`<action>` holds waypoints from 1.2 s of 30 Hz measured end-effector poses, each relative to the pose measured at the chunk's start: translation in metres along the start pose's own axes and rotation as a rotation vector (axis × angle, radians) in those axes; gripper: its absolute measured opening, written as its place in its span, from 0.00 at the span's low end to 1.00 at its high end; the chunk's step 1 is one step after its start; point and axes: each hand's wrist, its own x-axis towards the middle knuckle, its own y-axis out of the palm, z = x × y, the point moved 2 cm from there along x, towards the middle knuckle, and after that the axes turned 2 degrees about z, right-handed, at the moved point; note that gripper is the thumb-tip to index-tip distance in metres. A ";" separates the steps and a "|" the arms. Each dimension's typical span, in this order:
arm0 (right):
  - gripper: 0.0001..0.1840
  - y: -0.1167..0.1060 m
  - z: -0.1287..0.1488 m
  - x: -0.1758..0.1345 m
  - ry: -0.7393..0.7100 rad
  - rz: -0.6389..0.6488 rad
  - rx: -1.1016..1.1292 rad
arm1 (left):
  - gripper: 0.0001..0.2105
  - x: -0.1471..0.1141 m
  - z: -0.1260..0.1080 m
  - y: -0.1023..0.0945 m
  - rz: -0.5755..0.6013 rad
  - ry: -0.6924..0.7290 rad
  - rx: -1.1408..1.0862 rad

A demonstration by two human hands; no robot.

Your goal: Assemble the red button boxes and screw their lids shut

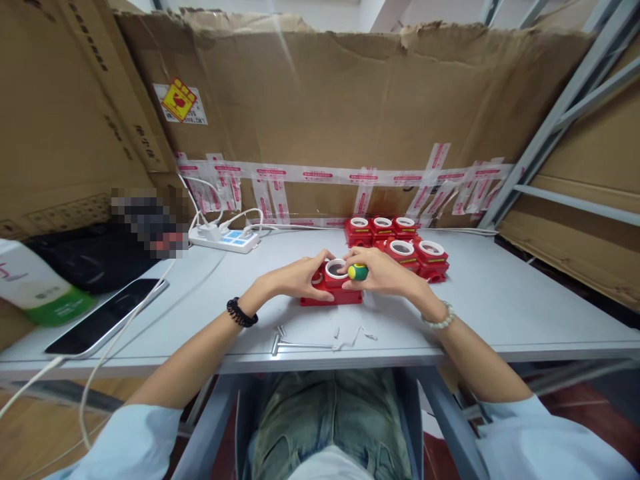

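Observation:
A red box-shaped housing with a white ring around a dark round window (332, 297) sits on the table in front of me. My left hand (304, 275) grips it from the left, thumb at the front and fingers at the back. A screwdriver with a green and yellow handle (358, 272) is held in my right hand (376, 268), which is closed around it by the white ring; its tip is hidden. Nearer the front edge lie a metal T-handle wrench (305, 345) and a few small screws (337, 332).
Several similar red housings (433, 261) stand in two rows at the back right. To the left are a white power strip (225, 239), a phone (107, 317) with a cable across it, and a white-green tube (43, 287). Cardboard (320, 107) walls the back.

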 end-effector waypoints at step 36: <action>0.19 -0.044 0.022 -0.015 0.054 -0.791 0.628 | 0.29 0.018 -0.005 0.007 -0.068 0.060 0.093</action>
